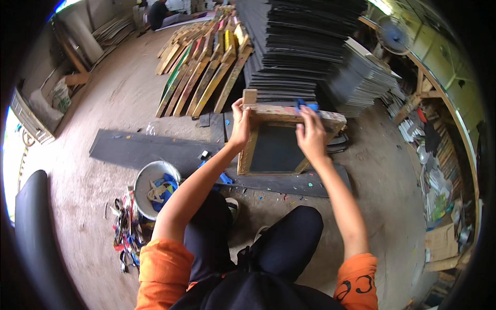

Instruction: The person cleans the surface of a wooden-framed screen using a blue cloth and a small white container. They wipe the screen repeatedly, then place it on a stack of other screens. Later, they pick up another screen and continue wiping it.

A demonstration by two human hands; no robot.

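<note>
Workshop floor of bare concrete, seen from above a seated person. Left hand: fingers closed around the upper left corner of a wooden frame, thumb against the short post that stands up at that corner. Right hand: fingers curled over the frame's top rail, pressing a small blue piece onto it. The frame stands tilted on a long dark board lying on the floor, directly below both hands. A dark panel fills the frame opening. Beyond the hands, a tall stack of dark sheets; beyond and left of the left hand, a row of wooden slats. Below the left forearm, a grey bucket holding scraps, with more scraps just beside it.
</note>
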